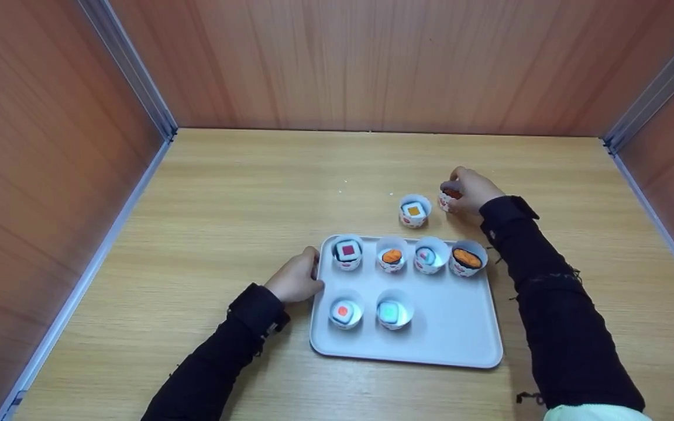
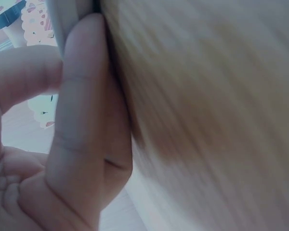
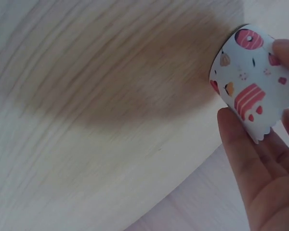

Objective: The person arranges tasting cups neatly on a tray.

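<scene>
My right hand (image 1: 473, 190) grips a small paper baking cup (image 1: 444, 202) beyond the tray's back edge. Cake and sweet prints cover this cup's white wall in the right wrist view, where thumb and fingers (image 3: 238, 134) hold it from opposite sides; something reddish shows inside it. At the left edge of the white tray (image 1: 448, 333), my left hand (image 1: 295, 278) pinches the rim. Just left of the held cup stands another cup (image 1: 414, 219) containing a white square piece with a yellow centre.
On the tray, several cups with sushi-like pieces form a back row, among them an orange-topped one (image 1: 467, 258) at the right end. Two more cups, one with a mint-green piece (image 1: 389, 313), stand in front. Wood-grain panels (image 1: 372, 64) enclose the table (image 1: 243, 193).
</scene>
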A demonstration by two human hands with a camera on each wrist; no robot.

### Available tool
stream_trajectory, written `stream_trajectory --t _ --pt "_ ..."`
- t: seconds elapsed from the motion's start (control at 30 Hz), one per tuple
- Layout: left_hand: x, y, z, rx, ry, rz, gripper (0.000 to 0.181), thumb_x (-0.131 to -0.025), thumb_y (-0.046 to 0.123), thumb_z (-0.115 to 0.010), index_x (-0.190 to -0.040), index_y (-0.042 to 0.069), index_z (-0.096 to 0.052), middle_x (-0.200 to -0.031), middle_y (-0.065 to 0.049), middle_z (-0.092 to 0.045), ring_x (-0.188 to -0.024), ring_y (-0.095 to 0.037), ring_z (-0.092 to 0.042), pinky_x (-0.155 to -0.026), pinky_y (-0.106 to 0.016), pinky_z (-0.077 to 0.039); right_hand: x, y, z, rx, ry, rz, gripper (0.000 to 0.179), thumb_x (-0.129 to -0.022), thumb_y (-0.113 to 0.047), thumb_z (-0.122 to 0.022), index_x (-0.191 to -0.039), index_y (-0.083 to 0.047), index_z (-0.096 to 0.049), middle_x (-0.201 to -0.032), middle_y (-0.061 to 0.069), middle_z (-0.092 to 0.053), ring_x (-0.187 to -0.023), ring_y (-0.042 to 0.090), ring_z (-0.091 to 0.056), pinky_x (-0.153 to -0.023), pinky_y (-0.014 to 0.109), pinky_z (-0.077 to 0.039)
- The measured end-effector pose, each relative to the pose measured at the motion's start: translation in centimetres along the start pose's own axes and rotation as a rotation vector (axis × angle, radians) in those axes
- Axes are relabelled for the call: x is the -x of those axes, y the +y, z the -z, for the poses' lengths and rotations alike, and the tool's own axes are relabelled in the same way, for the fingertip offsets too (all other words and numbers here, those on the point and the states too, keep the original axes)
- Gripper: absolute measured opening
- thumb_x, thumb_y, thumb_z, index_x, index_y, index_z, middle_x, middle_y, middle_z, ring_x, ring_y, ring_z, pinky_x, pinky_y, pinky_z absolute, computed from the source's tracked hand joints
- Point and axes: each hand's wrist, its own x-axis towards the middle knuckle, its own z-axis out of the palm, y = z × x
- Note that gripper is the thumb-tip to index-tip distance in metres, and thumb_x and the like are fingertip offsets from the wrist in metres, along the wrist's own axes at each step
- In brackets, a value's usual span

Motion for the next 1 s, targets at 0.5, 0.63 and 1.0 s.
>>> stream_trajectory --t 0.5,0.63,1.0 --pt "-0.3 0.0 0.1 -0.018 -0.003 0.007 0.041 -0.082 0.0 -0.063 -0.12 -0.001 -0.048 -0.078 -0.003 -0.049 -0.066 -0.017 -0.049 -0.057 -0.026 -0.041 2.6 -1.2 1.7 -0.051 0.06 0.08 0.06 -0.083 -0.018 -0.073 -0.131 -0.001 -0.041 -0.132 0.024 -0.049 -0.117 0.038 -0.05 -0.103 0.054 -0.04" --pt "-0.3 0.1 0.2 -0.018 0.003 0.002 0.04 -0.082 0.0 -0.063 -0.118 -0.001 -0.048 -0.079 -0.003 -0.05 -0.069 -0.017 -0.049 -0.06 -0.027 -0.041 4.1 -2.2 2.0 -0.036 0.081 0.142 0.061 -0.082 -0.019 -0.075 -0.131 -0.001 -0.043 -0.129 0.022 -0.051 -0.115 0.037 -0.051 -0.1 0.054 -0.043" --pt "-0.4 0.4 0.1 -0.002 -0.01 0.02 0.039 -0.083 0.0 -0.064 -0.119 0.0 -0.048 -0.082 -0.005 -0.051 -0.072 -0.018 -0.051 -0.062 -0.027 -0.043 10.3 -4.3 2.1 0.073 0.117 0.391 0.054 -0.081 -0.016 -0.076 -0.126 -0.003 -0.049 -0.12 0.015 -0.057 -0.108 0.03 -0.059 -0.089 0.049 -0.052"
